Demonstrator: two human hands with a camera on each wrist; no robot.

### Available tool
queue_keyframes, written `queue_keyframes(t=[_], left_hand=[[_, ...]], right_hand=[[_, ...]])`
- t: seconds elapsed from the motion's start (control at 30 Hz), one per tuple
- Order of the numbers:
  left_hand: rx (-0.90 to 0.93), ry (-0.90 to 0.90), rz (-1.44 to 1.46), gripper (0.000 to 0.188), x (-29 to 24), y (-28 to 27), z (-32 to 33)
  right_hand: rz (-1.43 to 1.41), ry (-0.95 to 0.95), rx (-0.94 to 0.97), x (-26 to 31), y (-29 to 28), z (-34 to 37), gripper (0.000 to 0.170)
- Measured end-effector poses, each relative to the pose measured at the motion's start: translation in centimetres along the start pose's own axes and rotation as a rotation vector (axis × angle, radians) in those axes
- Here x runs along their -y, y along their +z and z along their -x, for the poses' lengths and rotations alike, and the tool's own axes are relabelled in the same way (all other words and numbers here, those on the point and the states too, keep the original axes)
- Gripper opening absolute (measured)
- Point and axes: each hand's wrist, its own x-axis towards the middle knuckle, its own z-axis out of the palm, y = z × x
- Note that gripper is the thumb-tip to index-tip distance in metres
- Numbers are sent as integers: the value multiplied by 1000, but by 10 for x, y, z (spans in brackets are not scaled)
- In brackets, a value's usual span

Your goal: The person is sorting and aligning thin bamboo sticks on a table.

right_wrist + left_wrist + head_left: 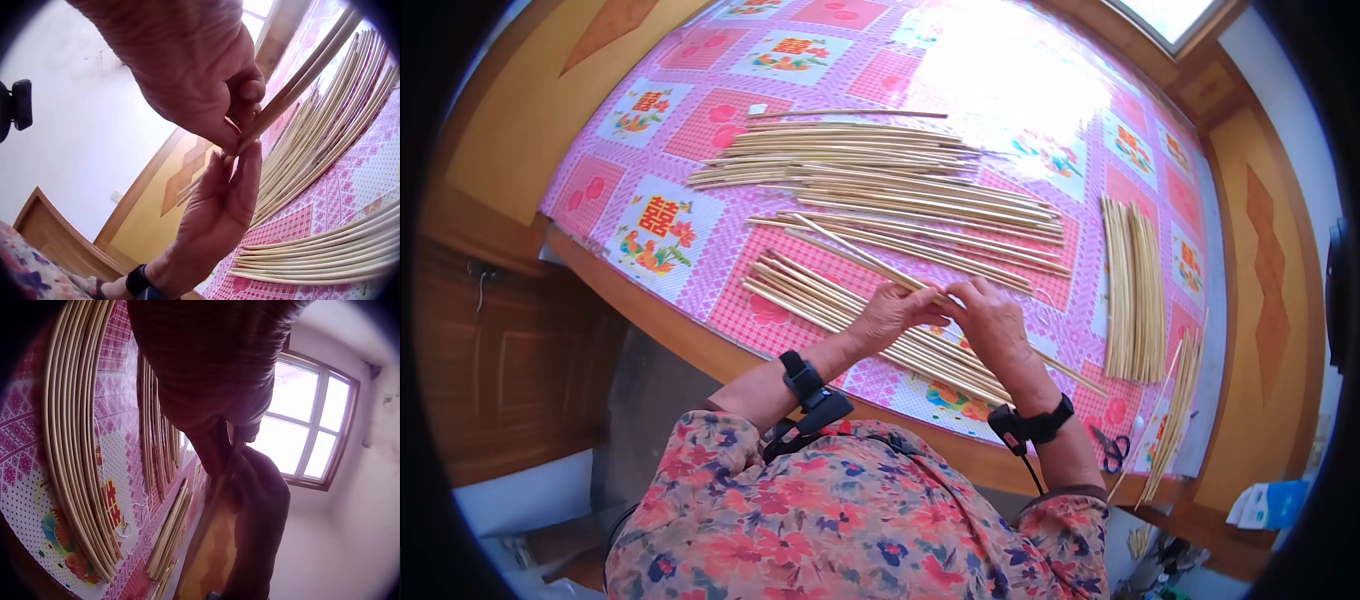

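Note:
My left hand [893, 312] and right hand [995, 325] meet over the front of the table, fingertips close together. Both pinch a pair of long, thin straw-coloured stalks [840, 240]. The right wrist view shows the held stalks [300, 81] lying side by side, slanting up past the fingers. Below them, a row of similar stalks [800, 295] lies on the patterned tablecloth, partly hidden by the hands and forearms. In the left wrist view, the left hand [212, 369] fills the top and the right hand [259, 500] comes up from below.
Beyond the hands lie several broad rows of stalks [920, 190]. Toward the right are an upright bundle [1132, 290] and a smaller bundle [1175, 420] reaching the table's front edge. Dark-handled scissors [1112, 452] lie near that edge. Wooden panelled furniture [1260, 280] borders the table.

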Motion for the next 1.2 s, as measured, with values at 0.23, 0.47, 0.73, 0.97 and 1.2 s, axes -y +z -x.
queue_keyframes(t=[0.23,0.47,0.73,0.97,1.2], left_hand=[[61,0,4,29,6,8,-4],[33,16,67,34,6,-4,-7],[-36,98,167,32,5,7,-15],[-31,131,193,31,-5,6,-13],[-70,173,108,29,-7,-2,-10]], right_hand=[[-44,84,123,-7,-18,-4,13],[389,50,-300,-24,-93,-15,6],[-1151,275,-764,-24,-117,-12,12],[-1593,789,-626,-33,-19,30,12],[-1616,909,-354,-27,-12,34,25]])
